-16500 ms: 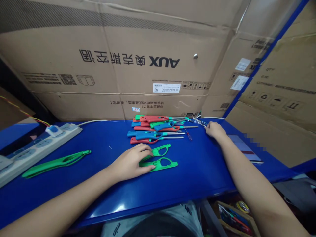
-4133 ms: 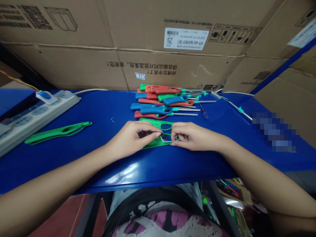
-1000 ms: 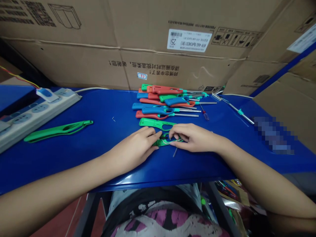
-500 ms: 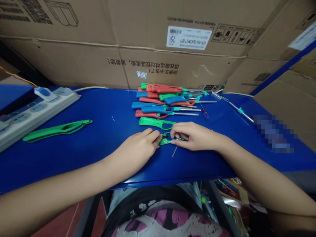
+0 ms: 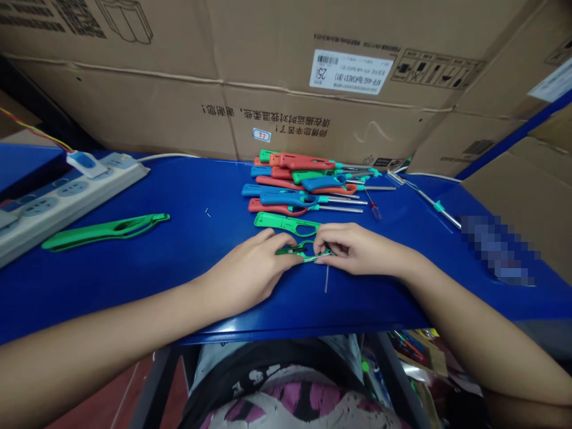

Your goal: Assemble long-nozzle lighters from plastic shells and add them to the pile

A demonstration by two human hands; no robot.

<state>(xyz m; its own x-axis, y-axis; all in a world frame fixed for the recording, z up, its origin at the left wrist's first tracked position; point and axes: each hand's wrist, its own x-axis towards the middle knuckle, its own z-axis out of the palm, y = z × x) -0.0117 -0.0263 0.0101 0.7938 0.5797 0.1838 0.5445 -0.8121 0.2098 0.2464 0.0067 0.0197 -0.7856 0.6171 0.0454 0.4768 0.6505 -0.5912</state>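
Note:
My left hand is closed around the rear of a green lighter casing half, thumb and fingers on its two edges. Dark and pale parts lie inside that casing. At its front end my right hand pinches a thin pale wire between thumb and fingertips; the curled fingers hide part of it. A thin metal rod sticks out toward the table's front edge below the right hand. Just behind both hands lies another green casing half, partly covered by the right hand.
Several coloured long-nosed lighters are piled behind. A small screwdriver and a metal tube with wire lie to the right. On the left are a green casing piece and a white power strip. A cardboard box stands behind.
My left hand has opened its grip slightly, showing more of the casing's rear. The thin rod below my right hand has swung from slanted to nearly upright in view. The view has shifted a little.

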